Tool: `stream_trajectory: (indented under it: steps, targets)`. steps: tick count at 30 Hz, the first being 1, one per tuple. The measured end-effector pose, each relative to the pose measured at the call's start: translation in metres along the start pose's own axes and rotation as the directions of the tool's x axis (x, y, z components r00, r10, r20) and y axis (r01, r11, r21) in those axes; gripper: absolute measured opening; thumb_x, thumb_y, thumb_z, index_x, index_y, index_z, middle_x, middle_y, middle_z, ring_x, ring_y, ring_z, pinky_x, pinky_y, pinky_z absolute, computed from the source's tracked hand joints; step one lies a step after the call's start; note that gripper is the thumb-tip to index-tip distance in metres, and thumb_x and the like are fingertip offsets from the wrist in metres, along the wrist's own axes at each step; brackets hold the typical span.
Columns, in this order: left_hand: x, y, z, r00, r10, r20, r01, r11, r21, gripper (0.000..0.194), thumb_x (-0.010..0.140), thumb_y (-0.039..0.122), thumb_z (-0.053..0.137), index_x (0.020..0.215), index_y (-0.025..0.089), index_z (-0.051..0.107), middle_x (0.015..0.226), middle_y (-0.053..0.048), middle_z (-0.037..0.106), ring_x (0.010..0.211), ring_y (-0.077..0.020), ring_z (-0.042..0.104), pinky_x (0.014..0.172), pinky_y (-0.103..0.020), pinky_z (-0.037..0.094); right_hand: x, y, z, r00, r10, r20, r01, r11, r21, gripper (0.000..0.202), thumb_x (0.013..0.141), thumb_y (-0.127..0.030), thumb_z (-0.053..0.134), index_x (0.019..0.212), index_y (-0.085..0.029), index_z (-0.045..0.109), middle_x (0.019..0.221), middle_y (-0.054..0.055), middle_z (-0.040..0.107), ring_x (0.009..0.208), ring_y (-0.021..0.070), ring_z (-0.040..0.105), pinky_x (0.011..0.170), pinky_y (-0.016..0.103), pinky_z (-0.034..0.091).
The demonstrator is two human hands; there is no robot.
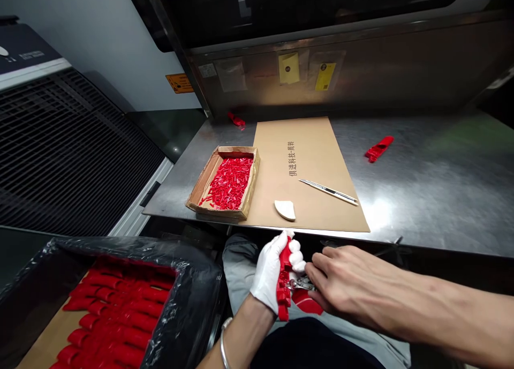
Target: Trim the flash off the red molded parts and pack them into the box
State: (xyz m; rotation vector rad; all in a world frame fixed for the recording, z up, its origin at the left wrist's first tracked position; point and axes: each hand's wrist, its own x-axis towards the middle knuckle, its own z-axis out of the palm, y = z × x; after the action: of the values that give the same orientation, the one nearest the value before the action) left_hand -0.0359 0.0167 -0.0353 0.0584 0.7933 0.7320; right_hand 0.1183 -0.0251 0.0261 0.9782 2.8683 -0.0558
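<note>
Inside the gloved left grip (267, 272) — red part (284, 275), lengthwise, pliers (301, 283) alongside

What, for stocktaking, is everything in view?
Held part: one, red, left hand
Tool: one, silver, right hand
Loose pieces: two, red, table
Tray: one, brown, table left
Scraps: many, red, tray
Sheet: one, tan, table
Knife: one, whitish, sheet
Wedge: one, cream, sheet
Table: one, grey, centre
Bin: one, black, lower left
Stacked parts: many, red, bin
Labels: two, yellow, rear panel
Sticker: one, orange, upper left
Grille: one, black, left
Bracelet: one, silver, left wrist
Left hand: one, white glove, front
Right hand: one, bare, front
</note>
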Motion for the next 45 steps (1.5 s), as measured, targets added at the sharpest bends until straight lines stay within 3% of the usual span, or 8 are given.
stream_trajectory:
  steps: [7,13,17,20,25,29,36,45]
  targets:
    - [-0.003,0.004,0.001,0.999,-0.048,0.026,0.048,0.999,-0.004,0.020,0.100,0.025,0.036,0.087,0.017,0.049,0.059,0.005,0.040,0.041,-0.0064,0.029,0.039,-0.016,0.025,-0.004,-0.012,0.010,0.991,0.103,-0.088,-0.106,0.994,-0.033,0.018,0.069,-0.028,0.057,0.083,-0.017,0.054,0.079,0.007,0.048,0.067,0.0222,0.041,0.056,0.037,0.028]
    - [-0.003,0.006,-0.005,0.996,-0.048,0.073,0.050,0.999,-0.017,0.020,0.099,0.027,0.037,0.088,0.016,0.049,0.057,0.005,0.041,0.040,-0.0070,0.030,0.037,-0.017,0.026,-0.013,-0.007,0.007,0.997,0.053,-0.063,-0.053,0.999,-0.003,0.065,0.061,-0.033,0.062,0.121,-0.007,0.054,0.108,0.017,0.052,0.090,0.0325,0.047,0.084,0.054,0.039]
    - [-0.003,0.005,-0.008,0.994,-0.053,0.098,0.056,0.998,-0.022,0.019,0.099,0.027,0.037,0.089,0.016,0.049,0.056,0.005,0.042,0.039,-0.0065,0.033,0.038,-0.016,0.028,-0.018,-0.006,-0.001,0.987,0.135,-0.086,-0.125,0.986,0.112,0.056,0.084,-0.034,0.058,0.135,-0.014,0.048,0.120,0.018,0.051,0.097,0.0317,0.051,0.087,0.051,0.041]
    - [-0.004,0.005,-0.007,0.994,-0.048,0.103,0.051,0.998,-0.026,0.019,0.099,0.026,0.038,0.090,0.015,0.049,0.058,0.004,0.043,0.040,-0.0057,0.036,0.039,-0.015,0.029,-0.020,-0.010,-0.003,0.978,0.203,-0.054,-0.193,0.970,0.146,0.048,0.090,-0.037,0.056,0.133,-0.017,0.050,0.118,0.019,0.054,0.096,0.0321,0.054,0.079,0.047,0.045]
    - [-0.006,0.005,-0.001,1.000,0.019,-0.015,-0.018,0.999,0.038,0.015,0.098,0.027,0.039,0.091,0.018,0.047,0.062,0.005,0.044,0.039,-0.0058,0.036,0.036,-0.016,0.026,-0.020,-0.016,0.004,0.972,0.172,-0.162,-0.164,0.984,0.066,0.059,0.078,-0.029,0.060,0.134,-0.011,0.050,0.123,0.023,0.052,0.106,0.0411,0.049,0.085,0.058,0.041]
    - [-0.005,0.005,0.001,0.999,0.033,-0.035,-0.031,0.998,0.050,0.012,0.097,0.027,0.042,0.089,0.018,0.046,0.062,0.005,0.043,0.040,-0.0064,0.037,0.036,-0.016,0.024,-0.015,-0.016,0.007,0.970,0.215,-0.109,-0.212,0.976,0.040,0.050,0.074,-0.027,0.059,0.122,-0.014,0.055,0.112,0.020,0.055,0.091,0.0349,0.052,0.072,0.049,0.041]
    - [0.003,0.006,-0.009,0.995,-0.063,0.077,0.068,0.996,-0.053,0.015,0.091,0.026,0.056,0.083,0.017,0.048,0.062,0.006,0.038,0.041,-0.0044,0.033,0.039,-0.015,0.027,-0.006,0.001,-0.009,0.994,0.112,0.020,-0.113,0.986,0.121,0.034,0.066,-0.023,0.060,0.099,-0.019,0.054,0.081,0.004,0.050,0.056,0.0162,0.038,0.050,0.032,0.018]
    - [0.001,0.024,-0.018,0.991,-0.013,0.134,0.043,0.974,-0.221,0.023,0.099,0.025,0.039,0.087,0.013,0.054,0.062,0.004,0.037,0.043,-0.0055,0.034,0.040,-0.016,0.032,0.018,0.004,-0.027,0.995,0.080,0.064,-0.083,0.995,0.055,0.028,0.069,-0.022,0.061,0.096,-0.021,0.055,0.075,0.003,0.052,0.052,0.0182,0.041,0.047,0.034,0.010]
